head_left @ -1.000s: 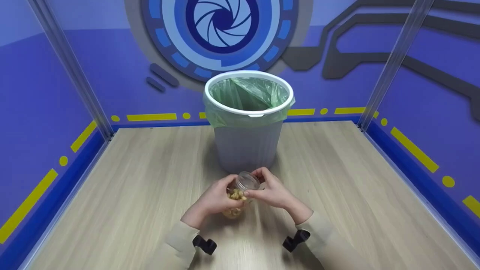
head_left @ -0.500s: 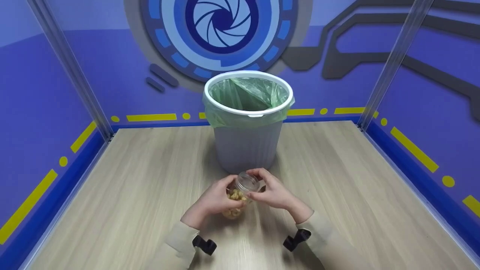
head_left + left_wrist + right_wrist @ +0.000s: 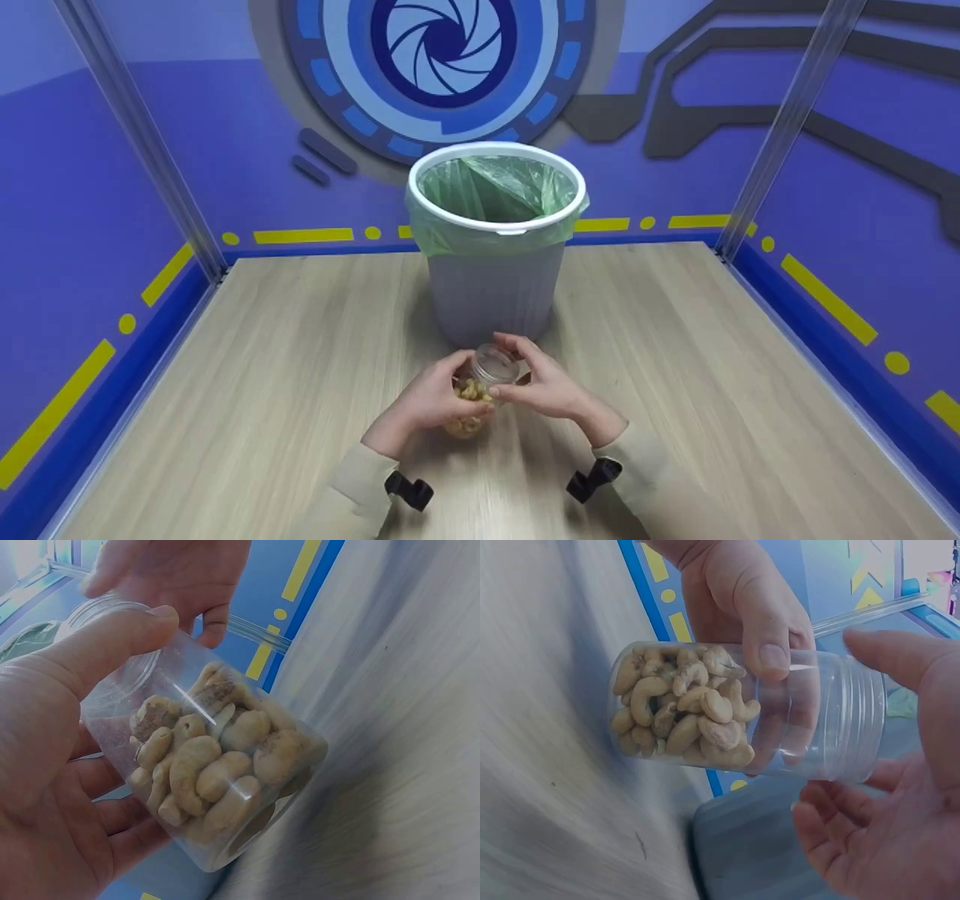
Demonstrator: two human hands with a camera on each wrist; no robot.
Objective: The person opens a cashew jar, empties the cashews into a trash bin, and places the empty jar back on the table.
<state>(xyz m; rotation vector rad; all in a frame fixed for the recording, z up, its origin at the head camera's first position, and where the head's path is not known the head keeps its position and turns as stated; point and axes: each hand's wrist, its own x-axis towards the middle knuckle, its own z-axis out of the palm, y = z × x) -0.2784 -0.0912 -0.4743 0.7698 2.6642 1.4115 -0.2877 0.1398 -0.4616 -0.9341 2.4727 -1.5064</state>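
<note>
Clear threaded jar [image 3: 466, 428] w/ cashews [image 3: 686, 709] leans low over the tabletop [image 3: 300, 360], base nearest the person; base contact unclear. L hand [image 3: 435, 395] grips the jar's body. Long axis runs fwd & slightly R, so the neck [image 3: 847, 716] lies btwn R hand's [image 3: 547, 386] spread thumb & fingers; touch unclear. Bag-lined bin [image 3: 495, 292] stands just beyond.

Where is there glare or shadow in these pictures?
Head view: pale sheen on the table at bottom centre, soft shadow beside the bin; left wrist view: white glints on the jar, upper-left corner washed out; right wrist view: dark shadow on the table.
</note>
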